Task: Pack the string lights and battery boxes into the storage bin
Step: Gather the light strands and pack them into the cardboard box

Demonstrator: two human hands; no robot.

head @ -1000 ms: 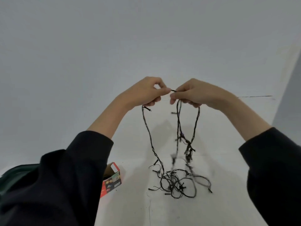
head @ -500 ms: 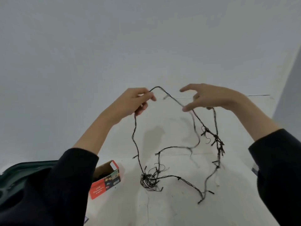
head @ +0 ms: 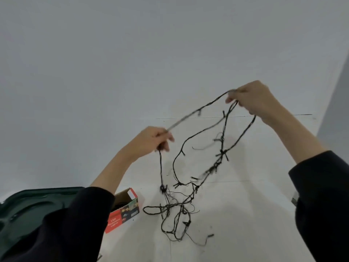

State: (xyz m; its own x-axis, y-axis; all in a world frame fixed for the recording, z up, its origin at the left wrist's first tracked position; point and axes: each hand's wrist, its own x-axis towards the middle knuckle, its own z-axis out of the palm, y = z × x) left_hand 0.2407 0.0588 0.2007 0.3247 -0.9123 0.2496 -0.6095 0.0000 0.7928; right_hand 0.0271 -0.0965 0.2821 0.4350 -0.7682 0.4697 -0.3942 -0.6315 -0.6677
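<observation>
Head view: left hand (head: 151,140) and right hand (head: 253,97) each pinch the lights (head: 222,152), which hang tangled right of the bin (head: 28,205); left hand is nearer it.

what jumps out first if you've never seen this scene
Dark tangled string lights hang mid-frame, pinched between the left hand and the higher right hand, with the lower loops knotted together. At lower left, an open red LED lights box lies beside a dark green bin.
</observation>
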